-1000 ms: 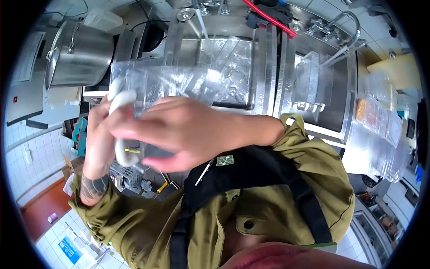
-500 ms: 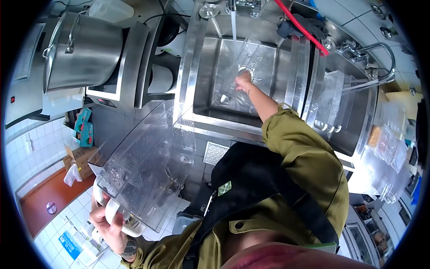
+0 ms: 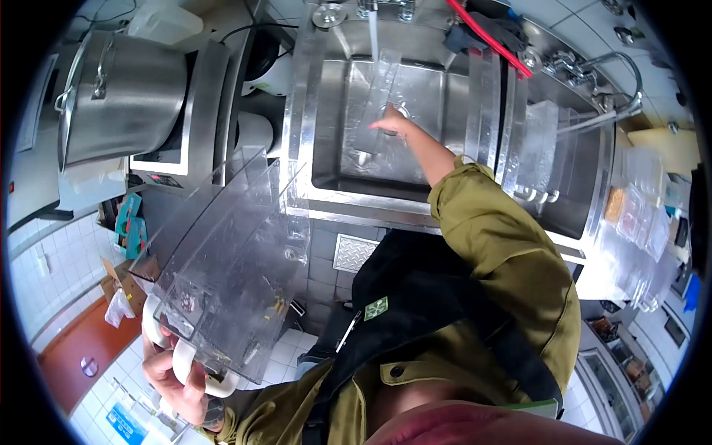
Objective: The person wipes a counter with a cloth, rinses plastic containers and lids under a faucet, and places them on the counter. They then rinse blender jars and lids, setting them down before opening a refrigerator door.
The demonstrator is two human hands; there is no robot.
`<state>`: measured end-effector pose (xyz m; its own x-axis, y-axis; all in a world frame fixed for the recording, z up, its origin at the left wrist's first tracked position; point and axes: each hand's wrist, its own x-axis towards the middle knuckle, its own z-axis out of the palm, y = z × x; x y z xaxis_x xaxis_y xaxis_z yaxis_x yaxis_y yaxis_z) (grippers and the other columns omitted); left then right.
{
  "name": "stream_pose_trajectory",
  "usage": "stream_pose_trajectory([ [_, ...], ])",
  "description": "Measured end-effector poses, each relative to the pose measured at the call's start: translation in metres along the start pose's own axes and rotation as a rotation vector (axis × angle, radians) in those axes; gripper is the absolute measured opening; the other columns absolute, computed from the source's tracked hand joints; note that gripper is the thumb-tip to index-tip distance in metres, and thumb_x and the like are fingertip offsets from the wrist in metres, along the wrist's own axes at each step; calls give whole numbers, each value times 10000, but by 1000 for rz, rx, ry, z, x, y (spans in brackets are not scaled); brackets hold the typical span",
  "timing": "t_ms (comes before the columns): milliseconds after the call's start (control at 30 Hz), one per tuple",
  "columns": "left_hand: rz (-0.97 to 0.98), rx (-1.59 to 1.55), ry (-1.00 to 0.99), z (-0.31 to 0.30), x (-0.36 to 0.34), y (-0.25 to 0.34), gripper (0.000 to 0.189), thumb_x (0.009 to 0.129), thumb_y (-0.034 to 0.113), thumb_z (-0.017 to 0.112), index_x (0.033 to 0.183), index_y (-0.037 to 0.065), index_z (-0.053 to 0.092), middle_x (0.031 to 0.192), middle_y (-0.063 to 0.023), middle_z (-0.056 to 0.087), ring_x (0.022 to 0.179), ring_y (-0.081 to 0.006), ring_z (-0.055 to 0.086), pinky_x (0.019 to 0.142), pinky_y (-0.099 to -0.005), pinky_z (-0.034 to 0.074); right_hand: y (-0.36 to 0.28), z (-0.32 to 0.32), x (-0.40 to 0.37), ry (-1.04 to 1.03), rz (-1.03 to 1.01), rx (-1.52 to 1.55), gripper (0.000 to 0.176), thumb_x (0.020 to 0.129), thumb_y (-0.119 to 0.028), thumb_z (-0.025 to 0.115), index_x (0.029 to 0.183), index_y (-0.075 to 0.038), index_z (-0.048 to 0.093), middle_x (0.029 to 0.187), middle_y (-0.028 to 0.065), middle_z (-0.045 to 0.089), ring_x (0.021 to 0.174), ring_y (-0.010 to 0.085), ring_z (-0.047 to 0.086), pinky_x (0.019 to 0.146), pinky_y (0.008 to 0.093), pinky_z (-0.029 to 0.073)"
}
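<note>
My left hand is closed around the white handles of clear plastic bins. They are held tilted beside the sink, their far ends close to its front left corner; small yellow bits cling to the plastic. My right hand reaches into the steel sink, fingers stretched to the left above the drain. Close to its fingertips a long narrow clear plastic piece with a white end lies in the sink. Water runs from the tap onto its far end.
A second sink on the right holds clear bins with white handles. A large steel pot stands at upper left. A red hose hangs behind the sinks. Clear containers sit at far right.
My right hand has shifted slightly up and left, and its fingers have spread. The long clear piece lies further left, under the water stream. The bins in my left hand have tilted a little.
</note>
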<state>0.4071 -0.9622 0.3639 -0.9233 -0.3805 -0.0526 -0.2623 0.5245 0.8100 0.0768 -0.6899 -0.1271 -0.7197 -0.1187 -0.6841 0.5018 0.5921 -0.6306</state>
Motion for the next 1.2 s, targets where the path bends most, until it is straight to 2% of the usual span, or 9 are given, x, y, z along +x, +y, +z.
stream_pose_trajectory([
  [167, 163, 261, -241, 31, 51, 36, 275, 547, 231, 632, 652, -17, 576, 936, -135, 483, 796, -204, 454, 703, -288, 342, -53, -41, -123, -1, -312, 411, 937, 625, -218, 767, 1367, -72, 214, 1345, 179, 348, 1227, 297, 366, 994, 473, 299],
  [367, 218, 39, -339, 61, 82, 69, 187, 535, 95, 604, 638, -60, 579, 950, -124, 500, 878, -201, 495, 779, -294, 373, -12, -16, -222, -824, -599, 1018, 913, 631, -113, 744, 1377, -163, 220, 1405, 86, 282, 1295, 262, 261, 1048, 416, 183],
  [600, 477, -371, -454, 60, 92, 80, 232, 624, 43, 587, 849, -10, 579, 1137, -183, 521, 1072, -224, 479, 934, -343, 313, -10, -24, -200, -1064, -781, 1368, 1135, 532, -665, 686, 1398, -147, 167, 1432, 81, 214, 1295, 246, 229, 1027, 429, 204],
  [667, 498, -373, -506, 38, 103, 77, 267, 681, 132, 600, 902, -10, 555, 1142, -218, 514, 1066, -242, 496, 958, -357, 329, -13, -48, -189, -989, -762, 1493, 1200, 466, -847, 481, 1404, -172, 156, 1437, 79, 200, 1309, 255, 201, 1039, 481, 163],
  [833, 159, -649, -193, 43, 99, 87, 439, 823, 246, 475, 1143, -55, 464, 1175, -205, 500, 1087, -249, 494, 942, -378, 389, -55, -94, -236, -975, -812, 1570, 1300, 394, -941, 278, 1399, -125, 161, 1443, 125, 162, 1312, 316, 185, 1050, 530, 109],
  [900, 69, -747, -248, 63, 94, 102, 328, 778, 95, 526, 1053, -80, 501, 894, -108, 589, 766, -139, 568, 715, -229, 452, -51, -99, -250, -981, -854, 1541, 1326, 398, -927, 331, 1392, -67, 151, 1430, 169, 176, 1301, 347, 206, 1049, 530, 132],
  [1000, -37, -764, -391, 71, 98, 102, 380, 756, 128, 493, 1071, -84, 498, 873, -127, 602, 712, -154, 569, 649, -244, 467, -40, -98, -244, -1004, -664, 1456, 1336, 400, -914, 368, 1383, -33, 157, 1389, 182, 268, 1248, 343, 319, 1030, 525, 205],
  [1033, -100, -773, -162, 84, 88, 104, 396, 752, 142, 483, 1075, -87, 493, 831, -113, 601, 685, -154, 564, 623, -247, 467, -39, -94, -245, -838, -486, 1408, 1410, 360, -931, 337, 1366, 38, 140, 1431, 169, 180, 1294, 370, 204, 1029, 564, 144],
  [1200, -223, -828, -114, 86, 107, 53, 250, 765, 208, 557, 571, 103, 440, 569, -17, 474, 558, -124, 464, 546, -224, 374, -28, -85, -259, -935, -457, 1439, 1404, 375, -930, 327, 1352, 63, 151, 1382, 247, 236, 1273, 399, 236, 1026, 576, 149],
])
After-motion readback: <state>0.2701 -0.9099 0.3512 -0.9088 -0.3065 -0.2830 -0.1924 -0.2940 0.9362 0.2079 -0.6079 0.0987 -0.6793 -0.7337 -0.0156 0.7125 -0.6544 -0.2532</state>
